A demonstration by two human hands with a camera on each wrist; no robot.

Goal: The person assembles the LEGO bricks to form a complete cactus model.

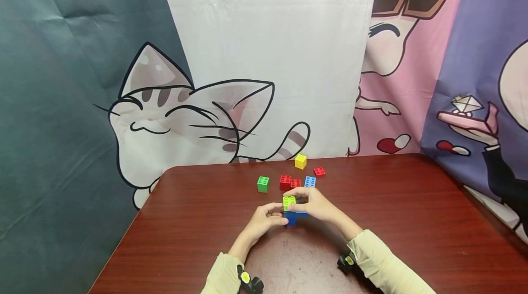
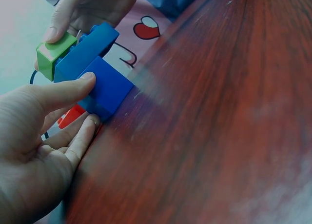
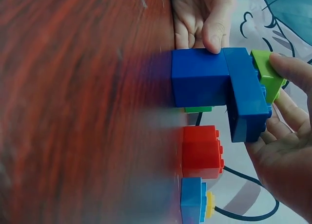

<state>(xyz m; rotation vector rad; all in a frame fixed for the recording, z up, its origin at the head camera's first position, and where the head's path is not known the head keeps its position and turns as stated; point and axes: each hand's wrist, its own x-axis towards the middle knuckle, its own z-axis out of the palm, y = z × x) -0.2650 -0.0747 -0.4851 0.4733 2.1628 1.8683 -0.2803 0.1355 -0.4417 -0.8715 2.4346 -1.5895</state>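
Observation:
A dark blue block (image 3: 200,80) stands on the table, and a longer, flatter blue brick (image 3: 246,94) sits across its top, overhanging to the right. My left hand (image 1: 261,220) holds the dark blue block, its thumb on the near face. Between the thumb and fingers of my right hand (image 1: 316,204) is a lime green brick (image 1: 289,202), pinched over the left end of the flat brick. In the right wrist view the lime brick leans at an angle against that brick's studs. My right palm hides part of the overhanging end in the head view.
Behind the hands lie a green brick (image 1: 263,184), a red brick (image 1: 285,182), a second red brick (image 1: 295,183) and a light blue brick (image 1: 310,181). Further back are a yellow block (image 1: 300,161) and a flat red brick (image 1: 319,172). A printed cloth (image 1: 268,32) hangs behind the table (image 1: 198,230).

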